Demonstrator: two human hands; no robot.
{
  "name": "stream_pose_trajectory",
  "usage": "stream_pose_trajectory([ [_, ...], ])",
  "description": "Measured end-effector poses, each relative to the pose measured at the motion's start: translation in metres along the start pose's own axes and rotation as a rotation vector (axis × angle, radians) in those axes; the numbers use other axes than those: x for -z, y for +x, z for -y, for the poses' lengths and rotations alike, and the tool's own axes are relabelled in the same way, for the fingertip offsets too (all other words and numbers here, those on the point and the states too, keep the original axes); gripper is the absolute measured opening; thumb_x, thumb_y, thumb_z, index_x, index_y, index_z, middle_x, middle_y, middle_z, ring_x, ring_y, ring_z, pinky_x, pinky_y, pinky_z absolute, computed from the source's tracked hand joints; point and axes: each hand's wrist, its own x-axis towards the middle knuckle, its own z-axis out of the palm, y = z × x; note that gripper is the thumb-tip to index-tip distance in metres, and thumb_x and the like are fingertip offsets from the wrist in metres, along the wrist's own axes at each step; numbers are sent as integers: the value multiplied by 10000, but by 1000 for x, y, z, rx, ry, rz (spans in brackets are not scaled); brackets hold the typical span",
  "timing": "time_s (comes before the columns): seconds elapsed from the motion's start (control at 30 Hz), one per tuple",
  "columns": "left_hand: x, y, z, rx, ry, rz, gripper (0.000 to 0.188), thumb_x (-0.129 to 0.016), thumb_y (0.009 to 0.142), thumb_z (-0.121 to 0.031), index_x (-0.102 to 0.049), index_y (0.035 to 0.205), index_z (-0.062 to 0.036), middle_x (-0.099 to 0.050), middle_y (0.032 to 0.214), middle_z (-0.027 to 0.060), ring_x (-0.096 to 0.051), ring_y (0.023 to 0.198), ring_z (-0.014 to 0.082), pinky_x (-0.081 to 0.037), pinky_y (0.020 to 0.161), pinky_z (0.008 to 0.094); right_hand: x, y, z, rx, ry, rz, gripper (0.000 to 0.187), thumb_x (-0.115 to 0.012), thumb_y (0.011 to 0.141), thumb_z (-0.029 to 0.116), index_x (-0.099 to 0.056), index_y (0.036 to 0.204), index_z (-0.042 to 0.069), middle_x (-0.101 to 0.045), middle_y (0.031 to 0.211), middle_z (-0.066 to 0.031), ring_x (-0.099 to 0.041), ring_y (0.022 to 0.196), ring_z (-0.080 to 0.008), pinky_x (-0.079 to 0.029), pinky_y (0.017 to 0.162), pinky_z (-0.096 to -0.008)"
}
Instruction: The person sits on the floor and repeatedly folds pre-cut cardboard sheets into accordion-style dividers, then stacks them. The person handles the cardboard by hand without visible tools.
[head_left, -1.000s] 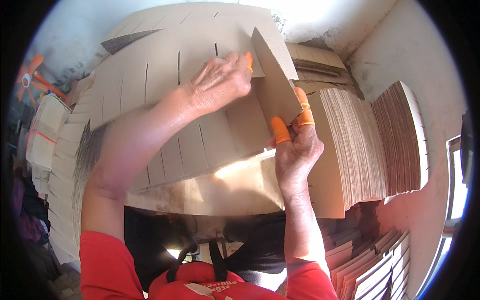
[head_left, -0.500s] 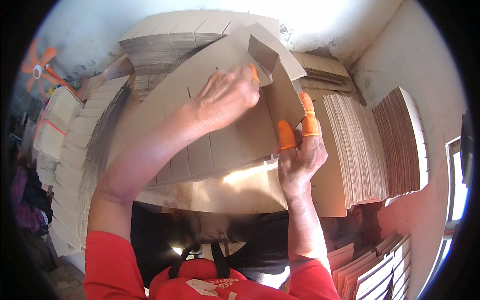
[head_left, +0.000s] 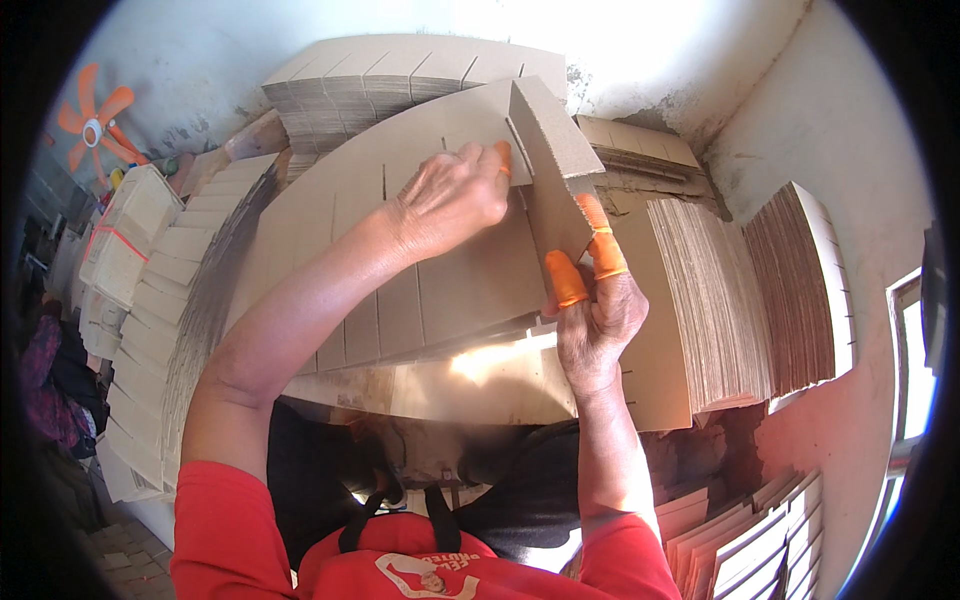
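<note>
A large flat brown cardboard sheet [head_left: 470, 270] with several slots lies in front of me. Across its right end a narrow cardboard strip [head_left: 552, 205] stands on edge. My left hand [head_left: 455, 190] is closed, its curled fingers pinching cardboard where strip and sheet meet; its fingertips are partly hidden, and one wears an orange finger cot. My right hand [head_left: 600, 310] grips the near part of the strip between thumb and fingers, with orange finger cots [head_left: 567, 278] on them.
Behind the sheet is a stack of slotted cardboard [head_left: 400, 85]. Upright bundles of cardboard [head_left: 710, 300] stand at right, more pieces [head_left: 750, 545] at lower right. A long row of cardboard [head_left: 165, 330] lines the left, beside a pale container [head_left: 130, 235] and an orange fan [head_left: 92, 130].
The strip's far end, earlier angled toward the left, now stands straighter across the sheet. Both hands have shifted slightly, keeping their grip. The whole view has moved a little.
</note>
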Motion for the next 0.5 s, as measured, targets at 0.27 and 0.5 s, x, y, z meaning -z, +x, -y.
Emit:
stream_pose_trajectory([
  [0.27, 3, -1, 6, -21, 8, -48, 171, -635, 681, 21, -644, 839, 85, -543, 811, 122, -612, 760, 218, -564, 520, 296, -2, -1, -3, 49, 92, -26, 500, -630, 885, -71, -560, 1364, 56, -558, 700, 40, -478, 500, -12, -389, 479, -170],
  [0.5, 7, -4, -3, -70, -38, -102, 165, -619, 686, 26, -622, 841, 83, -535, 812, 127, -592, 734, 213, -549, 509, 295, -2, 2, -8, -25, 40, -28, 493, -629, 882, -78, -558, 1353, 49, -593, 732, 27, -481, 504, -17, -396, 475, -173],
])
